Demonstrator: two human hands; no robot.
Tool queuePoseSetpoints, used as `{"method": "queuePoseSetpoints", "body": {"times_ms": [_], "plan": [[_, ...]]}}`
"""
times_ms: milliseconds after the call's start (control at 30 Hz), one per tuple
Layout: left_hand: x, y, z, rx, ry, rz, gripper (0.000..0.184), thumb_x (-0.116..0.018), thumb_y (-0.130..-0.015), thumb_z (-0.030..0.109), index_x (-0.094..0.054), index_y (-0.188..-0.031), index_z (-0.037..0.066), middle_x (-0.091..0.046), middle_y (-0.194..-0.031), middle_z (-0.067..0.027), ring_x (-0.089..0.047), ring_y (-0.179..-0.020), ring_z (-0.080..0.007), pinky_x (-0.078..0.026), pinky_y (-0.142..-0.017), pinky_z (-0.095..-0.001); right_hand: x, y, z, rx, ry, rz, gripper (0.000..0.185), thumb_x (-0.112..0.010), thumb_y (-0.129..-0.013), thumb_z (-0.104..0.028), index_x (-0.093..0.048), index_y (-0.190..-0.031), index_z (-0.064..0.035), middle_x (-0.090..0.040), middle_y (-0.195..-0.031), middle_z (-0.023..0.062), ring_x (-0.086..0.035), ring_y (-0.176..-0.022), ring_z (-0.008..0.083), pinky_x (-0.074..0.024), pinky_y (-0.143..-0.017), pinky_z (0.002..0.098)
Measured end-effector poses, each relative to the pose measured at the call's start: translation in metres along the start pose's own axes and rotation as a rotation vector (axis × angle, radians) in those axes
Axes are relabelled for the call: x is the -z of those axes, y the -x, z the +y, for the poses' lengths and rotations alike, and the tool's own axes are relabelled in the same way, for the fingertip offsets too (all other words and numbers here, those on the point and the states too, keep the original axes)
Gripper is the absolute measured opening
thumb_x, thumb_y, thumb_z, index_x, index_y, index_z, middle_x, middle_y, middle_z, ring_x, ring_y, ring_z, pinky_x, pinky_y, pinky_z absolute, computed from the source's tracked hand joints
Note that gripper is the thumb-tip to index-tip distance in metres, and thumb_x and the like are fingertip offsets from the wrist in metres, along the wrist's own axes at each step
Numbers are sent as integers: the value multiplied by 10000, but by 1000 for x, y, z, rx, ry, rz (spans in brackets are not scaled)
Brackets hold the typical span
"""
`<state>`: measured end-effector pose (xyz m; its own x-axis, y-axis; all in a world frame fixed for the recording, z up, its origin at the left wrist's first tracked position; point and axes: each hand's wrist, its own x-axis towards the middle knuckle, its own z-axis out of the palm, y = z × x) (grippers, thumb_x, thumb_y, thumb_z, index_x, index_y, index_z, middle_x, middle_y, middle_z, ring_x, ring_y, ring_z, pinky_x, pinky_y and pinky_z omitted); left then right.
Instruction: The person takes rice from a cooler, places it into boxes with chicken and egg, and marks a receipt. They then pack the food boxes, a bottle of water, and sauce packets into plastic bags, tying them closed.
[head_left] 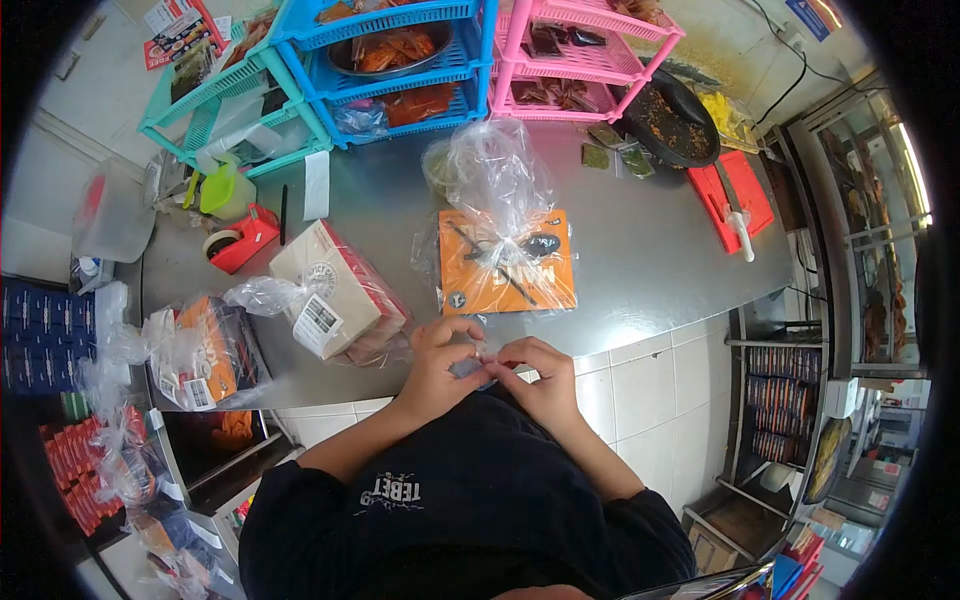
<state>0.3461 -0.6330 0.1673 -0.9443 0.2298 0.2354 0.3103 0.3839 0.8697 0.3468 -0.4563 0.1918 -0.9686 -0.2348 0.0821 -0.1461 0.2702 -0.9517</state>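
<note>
In front of my body, over the near edge of the steel table, my left hand and my right hand meet with their fingertips pinched together. Something small, pale and see-through shows between the fingers; its kind is too small to make out. Just beyond them lies an orange box in a clear plastic bag, gathered at the box and puffed up behind it. To the left of my left hand sits a bagged beige and red box with a white label.
Blue and pink racks stand at the back. On the left are a red tape dispenser and another bagged orange box. At right lie a black pan and a white-handled knife on a red board.
</note>
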Motion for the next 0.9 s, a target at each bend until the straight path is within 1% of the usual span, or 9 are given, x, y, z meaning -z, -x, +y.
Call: {"method": "queuePoseSetpoints", "body": {"times_ms": [67,133,267,333,467,533,700,800,900], "plan": [[1,-1,-2,-31,-33,3,197,-768,-646,156,-632,-771,88,-555,-1048,-15,-510,-1035,-209,-290,-885,-405,0,1,10,30,-52,-7,130,-677,-765,15,-578,-845,-12,-612,-790,64,-591,-711,134,-490,-658,265],[1,-2,-5,159,297,-21,166,-742,-668,131,-632,-782,82,-555,-1060,-35,-504,-1046,-224,-302,-875,-401,-1,5,19,-293,-652,-34,183,-615,-793,56,-508,-921,-20,-590,-846,77,-585,-759,143,-479,-696,267],[2,-5,5,-53,-144,106,111,-691,-716,92,-632,-805,63,-557,-1058,-58,-503,-1047,-243,-312,-886,-389,-3,10,12,-192,-580,-226,236,-598,-800,68,-456,-967,-18,-580,-895,81,-578,-856,137,-469,-742,263],[6,-10,7,-93,-31,16,68,-629,-769,93,-632,-826,56,-527,-1083,-77,-484,-1067,-249,-305,-907,-397,1,2,-12,-44,-113,-264,272,-617,-783,60,-443,-972,-28,-563,-918,79,-568,-806,125,-464,-697,255],[11,-1,-6,194,528,-252,83,-603,-795,133,-630,-827,61,-484,-1123,-78,-438,-1111,-233,-268,-936,-413,14,-12,-10,4,-20,-229,240,-639,-744,71,-540,-946,-13,-559,-951,82,-560,-746,134,-444,-636,239],[18,-5,6,109,292,-389,77,-608,-792,98,-603,-817,25,-445,-1132,-114,-413,-1128,-256,-303,-935,-345,18,-13,-2,-111,-140,-335,257,-621,-750,62,-583,-989,-24,-541,-939,98,-565,-755,174,-456,-650,258],[37,-24,37,-129,-39,-468,231,-723,-740,332,-625,-710,126,-467,-1113,-33,-404,-1150,-235,-192,-951,-513,38,-20,-11,162,-406,-615,54,-619,-817,-48,-607,-811,4,-544,-882,84,-528,-779,175,-411,-715,294],[45,-43,55,-245,-88,-549,224,-724,-736,324,-625,-669,134,-483,-1094,-18,-410,-1150,-224,-192,-932,-530,51,-22,-15,36,-689,-774,143,-611,-837,-88,-594,-728,3,-545,-771,71,-518,-790,185,-394,-737,319],[41,-62,74,-309,-188,-526,187,-724,-734,312,-641,-705,146,-494,-1078,-7,-404,-1163,-213,-182,-925,-558,79,-36,-56,96,-155,-819,267,-581,-863,-204,-586,-679,-11,-555,-622,102,-541,-715,256,-405,-708,338]]}}
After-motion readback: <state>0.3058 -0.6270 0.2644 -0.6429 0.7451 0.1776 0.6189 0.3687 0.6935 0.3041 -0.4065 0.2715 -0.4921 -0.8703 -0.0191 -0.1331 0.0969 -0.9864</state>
